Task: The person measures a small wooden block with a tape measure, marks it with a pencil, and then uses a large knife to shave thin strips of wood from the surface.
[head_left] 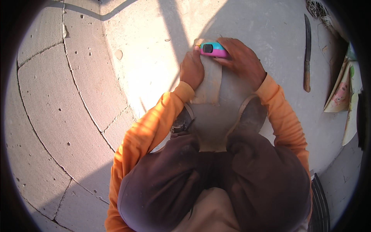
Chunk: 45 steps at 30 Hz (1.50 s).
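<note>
A turquoise and pink tape measure (215, 50) with a dark square on its side lies over the far end of a flat, light brown board (208, 83). From the right, my right hand (244, 60) grips the tape measure's case between thumb and fingers. My left hand (192, 69) is closed at the board's left edge, its thumb pressed at the short yellow end that sticks out of the case. Its other fingers are mostly hidden. The board lies on the ground between my shoes, its near end toward me.
A long knife with a wooden handle (307, 75) lies on the concrete at the right. Beyond it is a patterned sheet (342, 89), with a bundle of strands (319, 9) at the far right. Cracked stone slabs (58, 108) cover the left. A small stone (118, 54) lies beside them.
</note>
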{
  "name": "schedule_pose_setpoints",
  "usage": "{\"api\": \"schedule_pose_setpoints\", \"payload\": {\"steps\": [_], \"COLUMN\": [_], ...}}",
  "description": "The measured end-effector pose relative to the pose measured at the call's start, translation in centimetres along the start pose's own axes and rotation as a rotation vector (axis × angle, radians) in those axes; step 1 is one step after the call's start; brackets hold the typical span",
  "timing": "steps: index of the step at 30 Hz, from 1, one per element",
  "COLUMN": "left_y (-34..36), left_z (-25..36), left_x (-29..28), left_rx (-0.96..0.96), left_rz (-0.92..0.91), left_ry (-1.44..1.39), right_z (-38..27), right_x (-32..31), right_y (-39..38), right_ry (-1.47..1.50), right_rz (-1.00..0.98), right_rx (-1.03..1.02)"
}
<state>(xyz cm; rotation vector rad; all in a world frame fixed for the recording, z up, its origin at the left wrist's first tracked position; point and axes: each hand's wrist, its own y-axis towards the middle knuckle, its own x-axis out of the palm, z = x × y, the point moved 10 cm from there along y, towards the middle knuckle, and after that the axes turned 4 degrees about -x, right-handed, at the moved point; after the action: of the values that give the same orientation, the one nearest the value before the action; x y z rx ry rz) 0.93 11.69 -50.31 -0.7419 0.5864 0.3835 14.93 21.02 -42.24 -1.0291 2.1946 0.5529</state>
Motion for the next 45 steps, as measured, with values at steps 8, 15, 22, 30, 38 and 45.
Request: {"api": "schedule_pose_setpoints", "payload": {"steps": [8,15,22,30,38,45], "left_y": [-1.2,-1.7,-3.4,-4.5,-4.4,-3.3], "left_z": [0.8,-0.8,0.6,-0.3,-0.4,-2.8], "left_x": [-0.2,-0.1,-1.8,-6.9,-6.9,-5.0], "left_rx": [0.094,0.115,0.06,-0.197,0.077,-0.02], "left_rz": [0.014,0.039,-0.025,0.067,0.044,0.033], "left_ry": [0.076,0.074,0.082,-0.158,-0.126,-0.108], "right_z": [-0.5,-1.4,-2.2,-1.1,-0.9,0.3], "right_x": [-0.5,0.0,0.0,-0.1,-1.5,-0.1], "right_y": [-0.6,-1.2,-2.1,-4.8,-4.9,-4.7], "right_ry": [0.042,0.104,0.122,0.124,0.085,0.116], "right_rz": [0.011,-0.061,-0.026,0.085,0.104,0.055], "right_rx": [0.0,0.027,-0.008,0.064,0.02,0.07]}}
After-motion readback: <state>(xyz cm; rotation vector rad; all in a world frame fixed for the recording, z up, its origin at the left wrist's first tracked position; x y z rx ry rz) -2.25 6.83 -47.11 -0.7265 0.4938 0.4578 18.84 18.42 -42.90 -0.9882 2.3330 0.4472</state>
